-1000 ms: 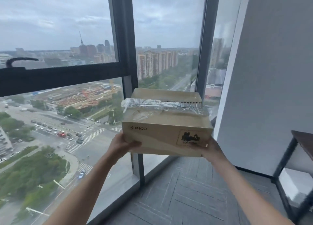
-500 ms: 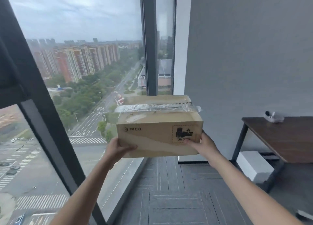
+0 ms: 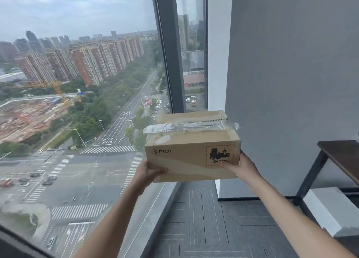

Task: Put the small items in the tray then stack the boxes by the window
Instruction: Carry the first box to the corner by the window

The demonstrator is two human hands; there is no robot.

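The floor (image 3: 204, 224) is grey carpet tile laid in a ribbed pattern, running up to a floor-to-ceiling window (image 3: 77, 121) with a dark upright frame; the glass looks out over roads, trees and apartment blocks far below. A plain grey wall (image 3: 291, 73) meets the window at the corner. Right of the hands stands a dark wooden table (image 3: 342, 152) on black metal legs, and below it, on the floor, lies a white box (image 3: 330, 209).

The cardboard box (image 3: 191, 146) is held up in the air between the two hands, above the carpet and just in front of the window corner. It sits level, its long printed side facing the camera, with a "PICO" logo near the left grip and a battery warning label near the right grip. Clear crumpled tape runs across its closed top flaps.

The left hand (image 3: 146, 173) grips the lower left corner, thumb laid across the front face and the fingers hidden behind or under the box. The right hand (image 3: 242, 169) grips the lower right corner, thumb pressed on the front face over the label's bottom edge, fingers wrapped round the side out of view. Both forearms reach forward and upward from the bottom of the view, bare, nearly straight, converging on the box.
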